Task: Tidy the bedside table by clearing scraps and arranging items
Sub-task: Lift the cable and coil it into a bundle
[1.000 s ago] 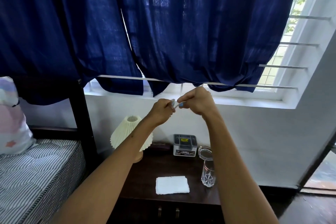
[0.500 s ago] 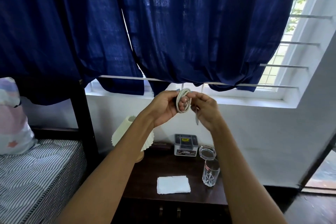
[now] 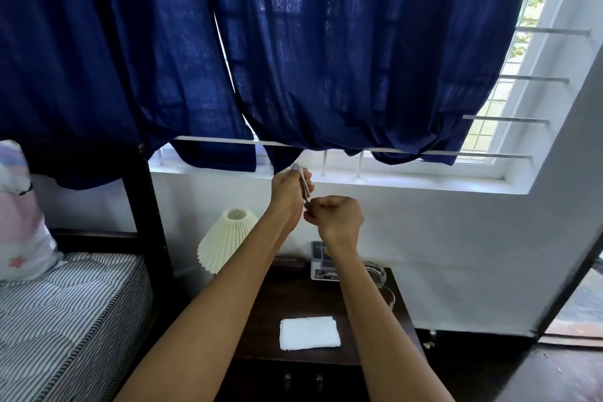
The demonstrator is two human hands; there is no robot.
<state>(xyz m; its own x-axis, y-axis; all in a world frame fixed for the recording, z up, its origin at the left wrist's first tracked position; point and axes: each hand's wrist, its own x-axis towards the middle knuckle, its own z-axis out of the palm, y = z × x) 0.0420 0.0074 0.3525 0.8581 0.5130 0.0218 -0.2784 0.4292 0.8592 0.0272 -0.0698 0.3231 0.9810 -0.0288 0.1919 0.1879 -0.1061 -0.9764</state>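
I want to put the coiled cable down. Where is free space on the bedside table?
Bare wood lies left of the folded white cloth, in front of the lamp. The back right is crowded: small box and glass.

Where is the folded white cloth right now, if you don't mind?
The folded white cloth lies on the bedside table, near its front edge, between the person's forearms.

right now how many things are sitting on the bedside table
5 visible: pleated lamp back left, dark case beside it, small box at the back, glass jar right, folded white cloth front. The arms may hide more.
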